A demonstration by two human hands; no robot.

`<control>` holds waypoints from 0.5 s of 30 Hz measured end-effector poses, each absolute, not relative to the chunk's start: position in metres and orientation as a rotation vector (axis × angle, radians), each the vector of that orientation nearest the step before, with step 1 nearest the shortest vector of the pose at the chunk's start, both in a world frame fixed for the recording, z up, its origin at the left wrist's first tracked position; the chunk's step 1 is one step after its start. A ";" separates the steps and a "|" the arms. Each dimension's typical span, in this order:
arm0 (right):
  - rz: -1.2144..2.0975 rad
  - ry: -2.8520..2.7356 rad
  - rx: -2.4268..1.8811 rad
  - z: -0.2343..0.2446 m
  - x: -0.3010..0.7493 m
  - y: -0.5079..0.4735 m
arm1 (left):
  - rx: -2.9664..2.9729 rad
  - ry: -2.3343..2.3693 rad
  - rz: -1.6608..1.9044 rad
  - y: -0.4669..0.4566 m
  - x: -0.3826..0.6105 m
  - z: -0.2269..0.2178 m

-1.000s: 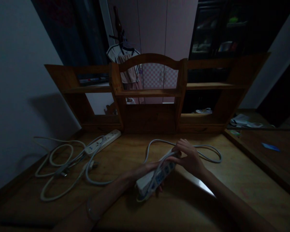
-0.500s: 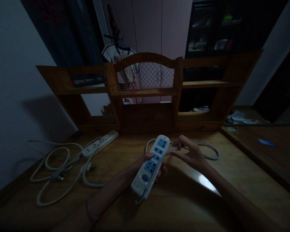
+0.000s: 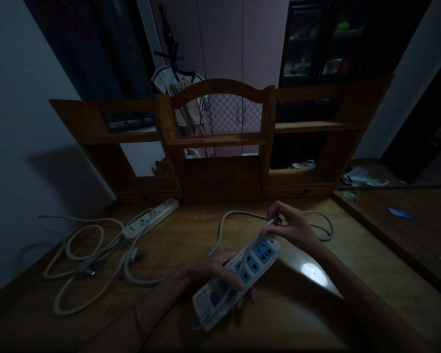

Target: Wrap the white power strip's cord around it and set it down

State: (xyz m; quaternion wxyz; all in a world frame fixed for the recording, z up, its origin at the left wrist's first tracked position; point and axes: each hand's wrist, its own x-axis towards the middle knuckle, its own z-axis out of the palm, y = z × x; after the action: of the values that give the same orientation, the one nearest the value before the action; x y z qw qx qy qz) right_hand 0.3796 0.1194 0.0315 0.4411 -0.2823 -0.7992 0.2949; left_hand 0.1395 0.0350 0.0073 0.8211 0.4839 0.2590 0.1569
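Note:
A white power strip [image 3: 257, 260] with blue sockets lies tilted just above the wooden desk [image 3: 353, 294], held in my left hand [image 3: 211, 269], whose fingers wrap round its lower half. Its grey cable [image 3: 231, 218] runs lengthwise over the sockets and loops away toward the back of the desk. My right hand [image 3: 294, 228] pinches that cable just past the strip's far end, fingers closed on it.
A second white power strip [image 3: 150, 218] with a tangle of pale cables [image 3: 91, 255] lies at the desk's left. A wooden shelf unit [image 3: 220, 142] stands along the back. A side desk [image 3: 407, 225] at right carries papers and a blue card.
The strip has swung down and to the right, from pointing away from me to lying more sideways. My right hand keeps the cable and has drawn it along the sockets.

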 end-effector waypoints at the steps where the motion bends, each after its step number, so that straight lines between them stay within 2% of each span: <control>1: 0.814 -1.996 -0.703 0.031 0.379 0.121 | 1.030 0.524 0.305 0.034 0.140 0.007; 4: 1.042 -1.987 -0.698 0.027 0.378 0.124 | 1.041 0.503 0.332 0.032 0.140 0.006; 7: 1.077 -1.941 -0.721 0.022 0.377 0.129 | 1.039 0.540 0.485 0.032 0.139 0.007; 11: 1.006 -1.981 -0.782 0.010 0.373 0.136 | 1.047 0.598 0.775 0.040 0.138 0.007; 15: 0.715 -2.111 -0.852 -0.004 0.364 0.133 | 0.921 0.758 1.014 0.054 0.130 0.006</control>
State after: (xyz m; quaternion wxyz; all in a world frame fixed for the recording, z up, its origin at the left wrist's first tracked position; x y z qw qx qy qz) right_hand 0.3635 0.1332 -0.0035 0.3687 -0.3319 -0.8225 0.2783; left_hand 0.1303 0.0537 0.0062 0.7090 0.4148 0.3413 0.4569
